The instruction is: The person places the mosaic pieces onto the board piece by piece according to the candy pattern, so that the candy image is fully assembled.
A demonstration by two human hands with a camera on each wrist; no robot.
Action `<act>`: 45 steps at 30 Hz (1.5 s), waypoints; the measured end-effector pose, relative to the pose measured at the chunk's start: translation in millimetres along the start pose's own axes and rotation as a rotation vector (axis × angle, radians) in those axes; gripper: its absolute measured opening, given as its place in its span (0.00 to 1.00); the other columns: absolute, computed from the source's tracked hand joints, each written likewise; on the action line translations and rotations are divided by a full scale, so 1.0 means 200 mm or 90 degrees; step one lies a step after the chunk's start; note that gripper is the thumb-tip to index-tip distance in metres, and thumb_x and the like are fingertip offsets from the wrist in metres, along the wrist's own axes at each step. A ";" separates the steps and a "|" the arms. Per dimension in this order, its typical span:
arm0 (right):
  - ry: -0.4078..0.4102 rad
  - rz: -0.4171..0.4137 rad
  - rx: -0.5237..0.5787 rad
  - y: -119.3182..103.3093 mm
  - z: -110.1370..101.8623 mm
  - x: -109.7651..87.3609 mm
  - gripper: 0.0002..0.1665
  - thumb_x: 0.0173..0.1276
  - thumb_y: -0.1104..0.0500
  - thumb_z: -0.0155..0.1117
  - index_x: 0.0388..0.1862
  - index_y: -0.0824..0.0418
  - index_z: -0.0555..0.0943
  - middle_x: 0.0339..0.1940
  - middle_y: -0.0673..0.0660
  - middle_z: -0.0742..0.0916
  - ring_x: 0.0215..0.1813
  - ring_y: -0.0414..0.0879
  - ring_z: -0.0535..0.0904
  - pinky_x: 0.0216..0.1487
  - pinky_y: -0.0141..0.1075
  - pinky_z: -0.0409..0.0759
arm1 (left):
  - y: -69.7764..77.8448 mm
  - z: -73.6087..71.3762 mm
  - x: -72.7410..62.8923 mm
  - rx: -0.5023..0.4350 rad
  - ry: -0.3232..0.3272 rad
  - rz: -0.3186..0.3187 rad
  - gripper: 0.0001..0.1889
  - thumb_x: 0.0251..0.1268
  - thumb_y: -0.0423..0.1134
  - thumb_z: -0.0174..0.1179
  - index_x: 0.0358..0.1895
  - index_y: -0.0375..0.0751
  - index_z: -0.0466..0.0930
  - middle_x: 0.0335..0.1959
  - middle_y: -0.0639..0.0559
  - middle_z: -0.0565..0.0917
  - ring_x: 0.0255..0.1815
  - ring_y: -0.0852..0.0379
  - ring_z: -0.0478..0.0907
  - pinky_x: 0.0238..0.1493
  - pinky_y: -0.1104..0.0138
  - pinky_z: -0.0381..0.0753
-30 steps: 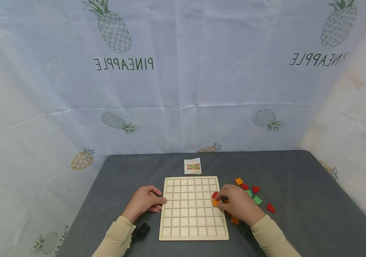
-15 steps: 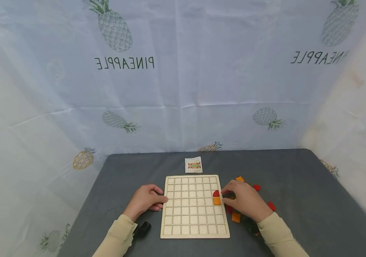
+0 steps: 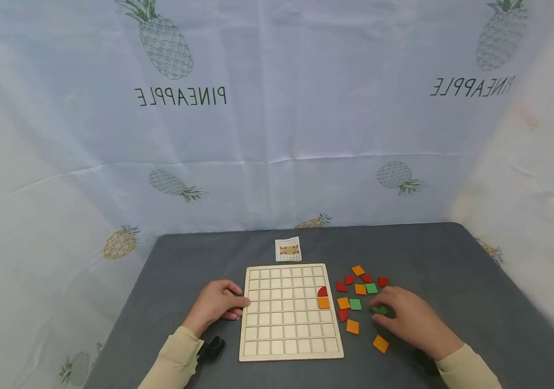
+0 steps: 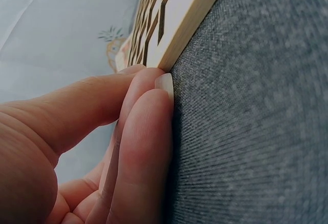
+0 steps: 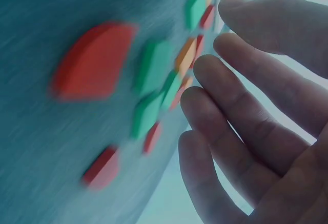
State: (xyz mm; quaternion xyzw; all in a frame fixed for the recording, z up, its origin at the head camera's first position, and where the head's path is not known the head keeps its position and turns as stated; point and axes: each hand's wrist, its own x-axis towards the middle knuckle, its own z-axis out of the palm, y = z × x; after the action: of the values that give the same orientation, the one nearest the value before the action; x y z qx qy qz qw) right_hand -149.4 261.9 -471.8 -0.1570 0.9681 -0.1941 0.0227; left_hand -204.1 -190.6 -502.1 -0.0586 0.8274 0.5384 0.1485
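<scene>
The board lies between the two hands, its grid mostly bare. Two pieces sit in it, in adjoining cells of the column nearest the right hand: a red piece and, on the person's side of it, an orange piece. The left hand holds the board's edge, thumb on the rim and fingertips bunched close against the side. The right hand holds nothing, its fingers and thumb spread well apart above a green piece; whether a fingertip touches it I cannot tell.

Between the board and the right hand lie loose red, orange and green pieces, such as a green square and an orange square. Beyond both hands, past the board's far edge, a card shows a red, orange and green pattern on a grid. The board carries far less colour than that, so the laying-out looks barely begun, with most pieces loose on the desk
</scene>
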 end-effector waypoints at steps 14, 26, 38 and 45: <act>-0.018 0.014 -0.023 0.16 0.00 -0.11 0.14 0.60 0.47 0.86 0.42 0.38 0.89 0.40 0.34 0.86 0.43 0.33 0.82 0.45 0.40 0.87 | -0.04 -0.04 0.00 -0.019 0.004 -0.001 0.22 0.59 0.40 0.82 0.51 0.34 0.83 0.32 0.42 0.88 0.29 0.53 0.90 0.33 0.60 0.94; -0.056 -0.009 0.017 0.20 -0.01 -0.12 0.10 0.64 0.49 0.84 0.41 0.38 0.90 0.38 0.37 0.81 0.39 0.29 0.74 0.37 0.33 0.80 | -0.04 -0.03 -0.01 -0.022 0.004 -0.005 0.22 0.58 0.39 0.83 0.51 0.34 0.84 0.33 0.42 0.88 0.29 0.53 0.90 0.33 0.59 0.94; -0.004 -0.024 0.016 -0.08 0.02 0.10 0.10 0.64 0.49 0.84 0.41 0.41 0.90 0.40 0.37 0.86 0.47 0.42 0.86 0.49 0.41 0.89 | 0.00 -0.01 0.02 -0.013 -0.001 0.010 0.22 0.58 0.40 0.83 0.50 0.35 0.84 0.32 0.42 0.89 0.28 0.54 0.90 0.33 0.60 0.94; -0.023 -0.052 0.064 -0.26 0.09 0.21 0.09 0.64 0.52 0.84 0.41 0.45 0.91 0.38 0.39 0.86 0.40 0.38 0.81 0.40 0.32 0.85 | -0.01 -0.01 0.02 -0.007 0.000 0.002 0.21 0.58 0.39 0.83 0.49 0.35 0.84 0.32 0.43 0.88 0.28 0.54 0.90 0.32 0.60 0.94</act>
State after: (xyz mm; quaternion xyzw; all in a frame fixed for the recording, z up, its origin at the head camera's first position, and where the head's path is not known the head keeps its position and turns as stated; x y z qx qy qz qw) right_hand -171.4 197.2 -467.4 -0.1984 0.9494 -0.2402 0.0397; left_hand -206.8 -192.3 -504.4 -0.0585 0.8247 0.5429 0.1474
